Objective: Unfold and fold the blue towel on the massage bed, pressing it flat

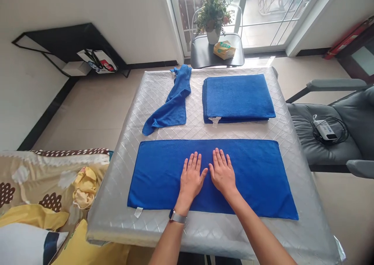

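Note:
A long blue towel (257, 179) lies folded flat across the near part of the silver quilted table (122, 218). My left hand (191, 177) and my right hand (222, 173) rest side by side on its middle, palms down, fingers stretched out flat, holding nothing. Farther back, a stack of folded blue towels (238, 97) sits at the right. A loose, crumpled blue towel (172, 105) trails from the table's far edge toward the middle left.
A grey armchair (327, 140) with a small device and cable (325, 129) stands right of the table. Behind the table a dark stool (204, 56) carries a potted plant (212, 13) and a tissue pack (224, 49). Patterned bedding (43, 187) lies at the left.

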Motion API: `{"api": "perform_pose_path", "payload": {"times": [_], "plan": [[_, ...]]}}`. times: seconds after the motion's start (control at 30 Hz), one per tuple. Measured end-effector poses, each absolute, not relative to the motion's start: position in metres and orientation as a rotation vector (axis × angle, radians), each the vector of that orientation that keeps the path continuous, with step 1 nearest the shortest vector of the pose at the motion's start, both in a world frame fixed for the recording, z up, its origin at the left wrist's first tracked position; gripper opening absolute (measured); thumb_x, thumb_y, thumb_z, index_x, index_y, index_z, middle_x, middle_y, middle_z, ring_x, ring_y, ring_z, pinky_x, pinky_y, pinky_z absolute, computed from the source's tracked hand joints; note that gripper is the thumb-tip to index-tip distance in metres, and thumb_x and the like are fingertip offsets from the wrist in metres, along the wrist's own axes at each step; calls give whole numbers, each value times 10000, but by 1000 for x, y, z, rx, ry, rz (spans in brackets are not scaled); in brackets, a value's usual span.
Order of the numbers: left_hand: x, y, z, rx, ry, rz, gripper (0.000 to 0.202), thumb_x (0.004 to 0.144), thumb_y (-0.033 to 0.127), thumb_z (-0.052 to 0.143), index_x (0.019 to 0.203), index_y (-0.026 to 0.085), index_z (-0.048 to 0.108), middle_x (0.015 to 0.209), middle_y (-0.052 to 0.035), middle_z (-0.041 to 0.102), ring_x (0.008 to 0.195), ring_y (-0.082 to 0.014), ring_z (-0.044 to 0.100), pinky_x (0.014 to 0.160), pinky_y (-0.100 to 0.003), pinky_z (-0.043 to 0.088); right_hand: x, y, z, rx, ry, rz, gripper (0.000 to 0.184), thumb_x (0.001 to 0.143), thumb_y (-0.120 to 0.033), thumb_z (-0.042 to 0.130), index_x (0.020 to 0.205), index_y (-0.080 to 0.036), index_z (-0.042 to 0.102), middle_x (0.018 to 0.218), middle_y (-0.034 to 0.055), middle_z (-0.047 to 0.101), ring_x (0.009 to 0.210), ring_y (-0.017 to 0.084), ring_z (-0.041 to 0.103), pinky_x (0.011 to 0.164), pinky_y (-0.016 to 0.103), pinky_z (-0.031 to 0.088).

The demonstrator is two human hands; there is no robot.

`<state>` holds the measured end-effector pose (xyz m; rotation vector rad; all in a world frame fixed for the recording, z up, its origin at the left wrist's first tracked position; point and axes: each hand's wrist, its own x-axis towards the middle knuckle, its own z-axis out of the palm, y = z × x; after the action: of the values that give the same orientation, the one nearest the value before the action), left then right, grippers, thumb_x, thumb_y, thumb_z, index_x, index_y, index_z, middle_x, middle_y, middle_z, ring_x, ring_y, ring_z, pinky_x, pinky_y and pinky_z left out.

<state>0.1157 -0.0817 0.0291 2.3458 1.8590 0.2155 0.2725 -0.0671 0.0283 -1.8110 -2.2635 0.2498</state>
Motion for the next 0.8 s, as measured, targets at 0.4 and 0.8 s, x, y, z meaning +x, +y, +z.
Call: {"api": "perform_pose_path", "payload": {"times": [0.4,0.8], "plan": [[-68,-154,16,1983,2302,216,692,1058,534,228,1644,176,138,1703,-163,191,1580,-297,175,1266,-576,195,450,-115,20,-2198,-2027,51,673,1054,-377,258,1646,-80,133,1663,204,304,1560,313,234,1250,556,232],[-25,-164,45,2111,2291,325,678,1068,417,279,1649,199,5,1708,-138,182,1581,-285,170,1269,-577,232,374,-144,40,-2010,-2065,-28,694,1042,-276,335,1659,-143,47,1658,169,319,1551,323,258,1236,562,275]]}}
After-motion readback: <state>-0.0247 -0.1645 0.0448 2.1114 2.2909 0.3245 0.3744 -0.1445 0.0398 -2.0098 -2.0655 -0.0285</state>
